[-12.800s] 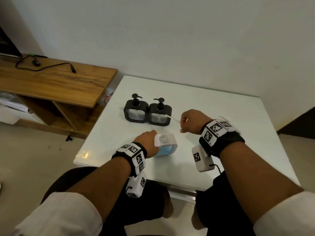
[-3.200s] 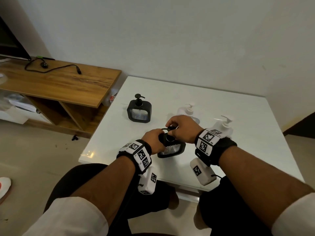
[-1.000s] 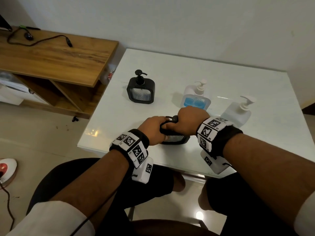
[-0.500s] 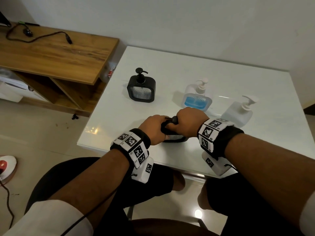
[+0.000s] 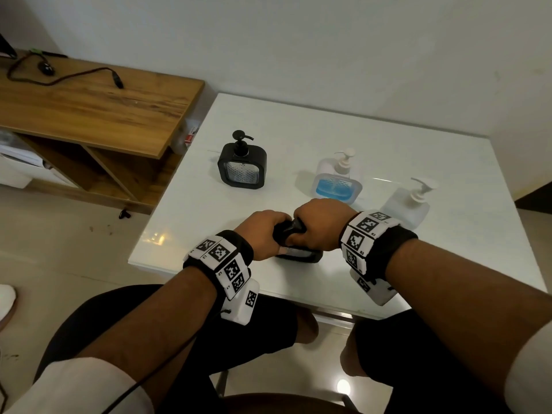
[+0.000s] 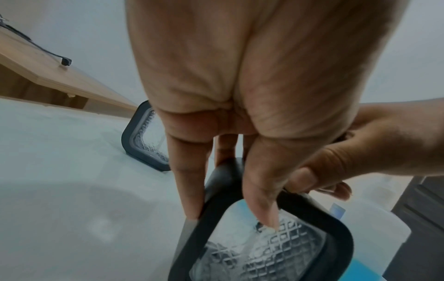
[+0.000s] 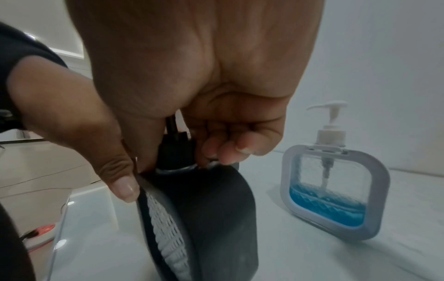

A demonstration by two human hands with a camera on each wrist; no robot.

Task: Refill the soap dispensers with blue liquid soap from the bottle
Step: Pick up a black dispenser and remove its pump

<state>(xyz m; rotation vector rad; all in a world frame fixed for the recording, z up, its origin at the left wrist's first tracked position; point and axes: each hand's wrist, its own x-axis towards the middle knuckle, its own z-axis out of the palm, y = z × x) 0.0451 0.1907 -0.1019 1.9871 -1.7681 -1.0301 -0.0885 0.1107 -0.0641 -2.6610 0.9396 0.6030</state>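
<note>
A white desk (image 5: 388, 150) carries everything, with a wooden shelf unit (image 5: 89, 106) off to its left. At the near edge stands a black dispenser (image 5: 301, 255), and both hands are on it: the left hand (image 5: 263, 234) has its fingers (image 6: 190, 180) clamped down the body, the right hand (image 5: 319, 222) has fingers curled tight round the pump collar (image 7: 175, 152) on top. Further back, a second black dispenser (image 5: 242, 165) stands well apart; to its right a white-framed bottle (image 5: 337, 180) holds blue soap low down, a frosted pump bottle (image 5: 409, 201) beyond it
</note>
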